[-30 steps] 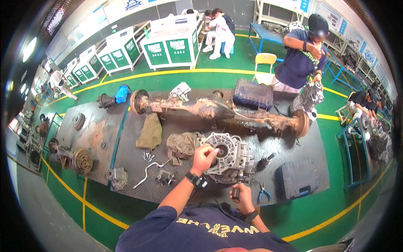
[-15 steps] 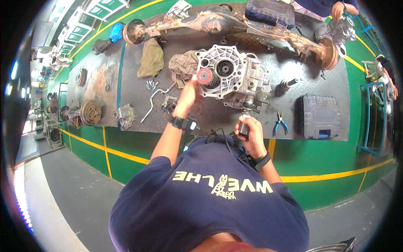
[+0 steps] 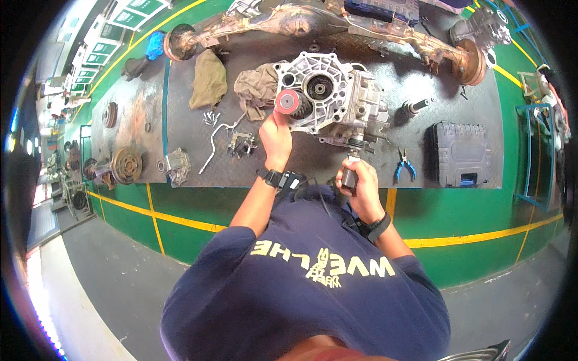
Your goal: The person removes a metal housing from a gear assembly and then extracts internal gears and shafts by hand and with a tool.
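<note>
A grey metal gearbox housing (image 3: 335,70) rests on the dark table in front of me, its open face showing a bearing and a toothed gear (image 3: 307,109). My left hand (image 3: 276,139) is closed at the lower edge of a round red disc (image 3: 287,102) with a grey centre, beside that gear; the fingertips are partly hidden. Below the housing, my right hand (image 3: 365,188) wraps around a dark cylindrical piece (image 3: 348,178). This piece lines up with a shaft and ribbed boot (image 3: 356,142) on the housing's near side.
A rusty axle (image 3: 295,23) spans the back. Crumpled cloths (image 3: 209,81), bolts (image 3: 211,118) and a bent metal rod (image 3: 215,143) lie left. To the right are blue-handled pliers (image 3: 404,166), a black case (image 3: 460,153) and a splined shaft (image 3: 418,106).
My left wrist has swung to the right, with the hand still at the red disc. The right hand keeps its grip. The whole view has shifted slightly; a co-worker's hand at upper right is gone.
</note>
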A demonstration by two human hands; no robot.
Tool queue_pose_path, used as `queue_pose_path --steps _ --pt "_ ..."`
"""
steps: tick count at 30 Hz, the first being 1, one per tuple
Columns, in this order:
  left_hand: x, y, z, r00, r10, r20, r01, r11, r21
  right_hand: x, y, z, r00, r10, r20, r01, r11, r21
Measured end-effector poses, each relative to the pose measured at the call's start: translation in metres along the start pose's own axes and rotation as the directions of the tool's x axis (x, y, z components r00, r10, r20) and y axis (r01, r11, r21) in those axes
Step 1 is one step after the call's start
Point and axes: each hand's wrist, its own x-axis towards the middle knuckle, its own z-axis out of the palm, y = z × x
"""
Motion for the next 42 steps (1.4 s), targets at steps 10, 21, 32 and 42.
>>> queue_pose_path --steps 10,21,32,42 --pt "0.025 -0.016 0.010 0.999 -0.009 0.045 0.015 0.992 -0.129 0.020 0.006 0.006 1.000 0.010 0.020 -0.009 1.000 -0.019" --pt "0.024 -0.014 0.015 0.996 -0.017 0.083 0.023 0.997 -0.074 0.023 -0.010 -0.006 0.996 0.043 0.077 -0.035 0.994 -0.104" --pt "0.046 -0.027 0.020 0.983 -0.113 0.142 0.130 0.984 -0.123 0.082 -0.153 -0.021 0.695 -0.712 0.105 0.451 0.317 -0.834" --pt "0.064 -0.029 0.002 0.904 -0.313 0.291 0.361 0.924 -0.127 0.190 -0.196 0.053 0.849 -0.335 0.408 0.384 -0.137 -0.913"
